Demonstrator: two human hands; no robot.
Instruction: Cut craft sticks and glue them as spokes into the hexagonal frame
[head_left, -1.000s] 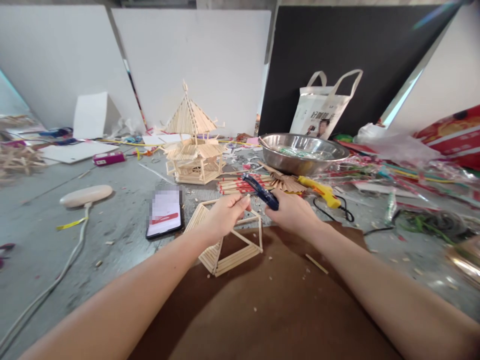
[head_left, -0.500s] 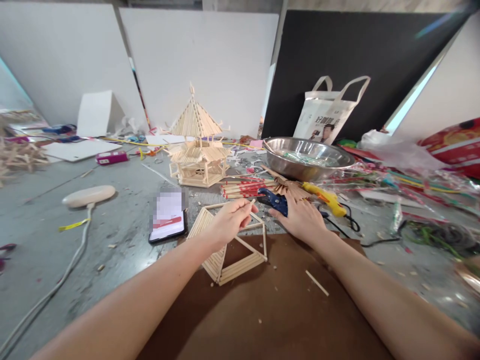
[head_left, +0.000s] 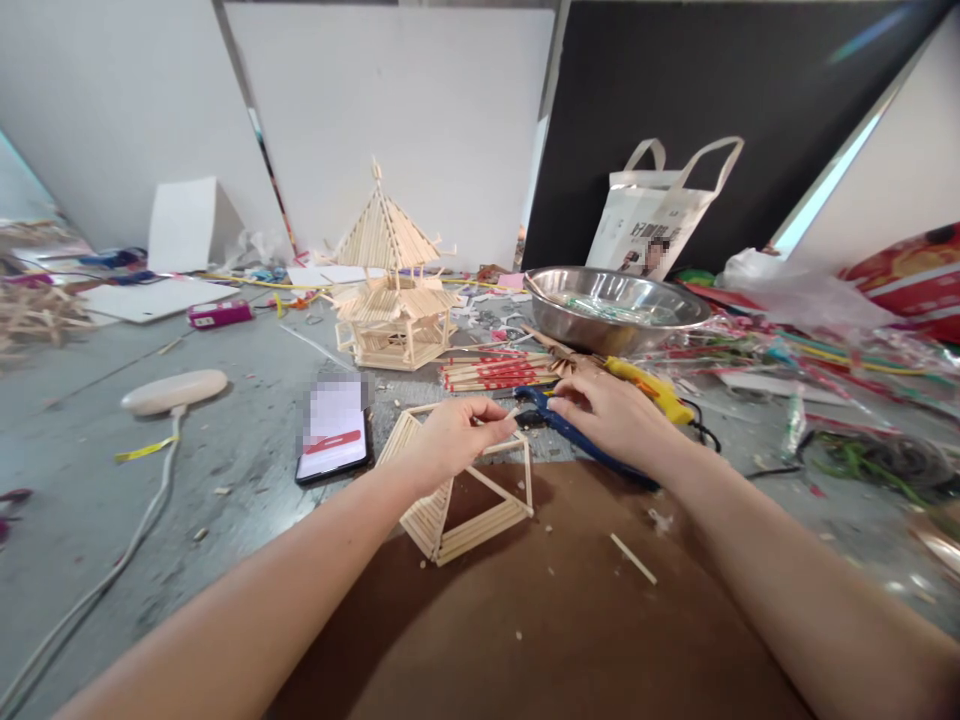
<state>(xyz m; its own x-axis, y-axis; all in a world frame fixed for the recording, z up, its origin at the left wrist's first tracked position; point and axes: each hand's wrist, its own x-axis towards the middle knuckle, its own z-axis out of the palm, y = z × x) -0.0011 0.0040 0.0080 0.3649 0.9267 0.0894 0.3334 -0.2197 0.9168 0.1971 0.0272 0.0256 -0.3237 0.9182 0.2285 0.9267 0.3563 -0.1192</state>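
Note:
My left hand [head_left: 454, 440] is closed in a pinch on a short thin wooden stick [head_left: 513, 413], above a pyramid-like frame [head_left: 486, 528] of pale sticks. Some sides of that frame are filled with sticks; others are open. Wrapped over a blue-handled cutter [head_left: 592, 448], my right hand [head_left: 622, 415] has the tool's dark jaws close to the stick's tip; whether they touch it I cannot tell. Beyond both hands stands a stick pavilion model [head_left: 394, 300] with a pointed roof. One loose stick [head_left: 634, 559] lies on the brown board [head_left: 540, 630].
A phone [head_left: 334, 430] and a white device with a cable [head_left: 176, 392] lie to the left. Behind my right hand are red-marked sticks [head_left: 495, 373], a yellow glue gun [head_left: 660, 392] and a steel basin [head_left: 615, 325]. Plastic scraps and a tangled cord [head_left: 877, 465] sit at the right.
My right hand has gripped the blue cutter, turned it and brought its jaws toward my left hand. The left hand still pinches the stick above the frame.

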